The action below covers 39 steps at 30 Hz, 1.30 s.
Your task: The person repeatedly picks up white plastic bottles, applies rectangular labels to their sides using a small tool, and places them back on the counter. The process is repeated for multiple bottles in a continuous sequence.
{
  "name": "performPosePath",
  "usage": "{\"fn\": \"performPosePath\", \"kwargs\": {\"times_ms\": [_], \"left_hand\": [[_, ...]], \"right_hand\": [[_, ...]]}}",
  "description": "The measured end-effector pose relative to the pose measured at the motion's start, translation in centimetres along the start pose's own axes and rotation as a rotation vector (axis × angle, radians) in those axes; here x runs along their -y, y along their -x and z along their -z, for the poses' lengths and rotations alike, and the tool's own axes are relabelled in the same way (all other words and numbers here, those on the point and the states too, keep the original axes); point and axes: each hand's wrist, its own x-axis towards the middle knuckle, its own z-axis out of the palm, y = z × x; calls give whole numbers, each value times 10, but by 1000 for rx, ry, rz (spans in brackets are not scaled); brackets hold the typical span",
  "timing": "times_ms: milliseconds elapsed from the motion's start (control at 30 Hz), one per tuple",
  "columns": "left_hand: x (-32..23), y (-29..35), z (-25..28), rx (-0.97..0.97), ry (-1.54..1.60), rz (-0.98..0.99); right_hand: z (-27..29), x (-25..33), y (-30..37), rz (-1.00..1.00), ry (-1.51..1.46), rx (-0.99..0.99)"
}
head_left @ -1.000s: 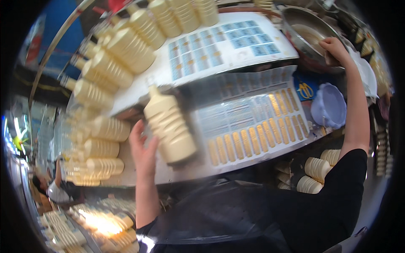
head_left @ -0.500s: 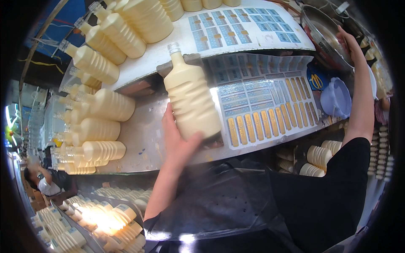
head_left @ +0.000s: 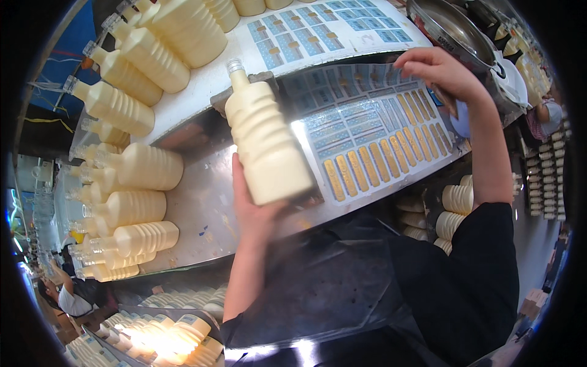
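Observation:
A cream-coloured ribbed bottle (head_left: 269,144) with a clear threaded neck lies tilted back in front of me, its neck pointing away. My left hand (head_left: 257,211) grips its lower end from the left and near side, the thumb along the left edge; the other fingers are partly hidden and blurred. Above the far right of the label sheet (head_left: 367,131), my right hand (head_left: 437,73) hangs with its fingers bent and apart, and I see nothing in them. Gold strip stickers and light blue patterned labels cover that sheet, right of the bottle.
More cream bottles (head_left: 150,168) stand and lie along the left and far side. A raised white shelf (head_left: 342,46) bears another label sheet. A round metal pan (head_left: 455,37) sits at the far right. A person (head_left: 73,296) is at the far left; crates of bottles (head_left: 171,336) lie below.
My right hand has left the metal pan and come left, over the label sheet. My left hand still holds the bottle. The whole view has shifted a little.

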Motion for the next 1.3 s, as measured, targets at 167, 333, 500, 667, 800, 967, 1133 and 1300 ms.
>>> {"fn": "performPosePath", "kwargs": {"times_ms": [167,333,500,667,800,967,1133,1300], "left_hand": [[-24,-11,6,123,954,172],[-26,-15,10,189,1283,241],[-21,-14,8,187,1168,225],[-22,-10,6,104,1007,220],[-21,-8,8,43,846,239],[-32,-4,8,21,40,75],[-16,-3,1,-32,-671,-202],[-9,-2,-8,-37,-844,-324]], "right_hand": [[-50,2,5,-65,-156,21],[-79,1,12,-116,-122,108],[-93,-14,24,-134,-238,114],[-102,-16,26,-164,-278,70],[-110,-19,26,-123,-282,-1],[-129,-35,9,-35,-234,-205],[-122,-34,4,-10,-157,-492],[-101,-39,0,116,106,-787]]}}
